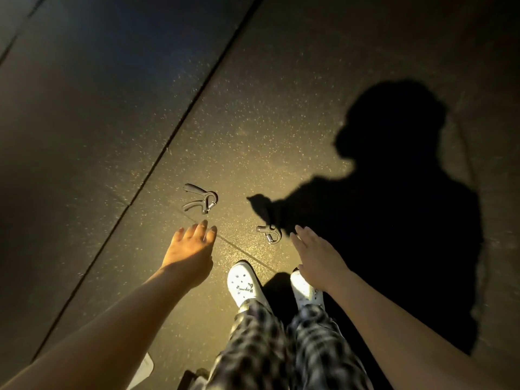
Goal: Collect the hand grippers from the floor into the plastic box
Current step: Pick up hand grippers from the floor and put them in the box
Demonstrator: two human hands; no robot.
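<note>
We note two dark grey metal hand grippers on the speckled dark floor (253, 122). The left hand gripper (200, 202) lies farther off, handles splayed leftward. The right hand gripper (269, 234) lies nearer, at the edge of the person's shadow (394, 206). The left hand (191, 243) reaches out just near of the left gripper, fingers loosely extended, holding nothing. The right hand (315, 257) is flat and released, just right of the other gripper, apart from it. White clogs (244, 282) stand near.
</note>
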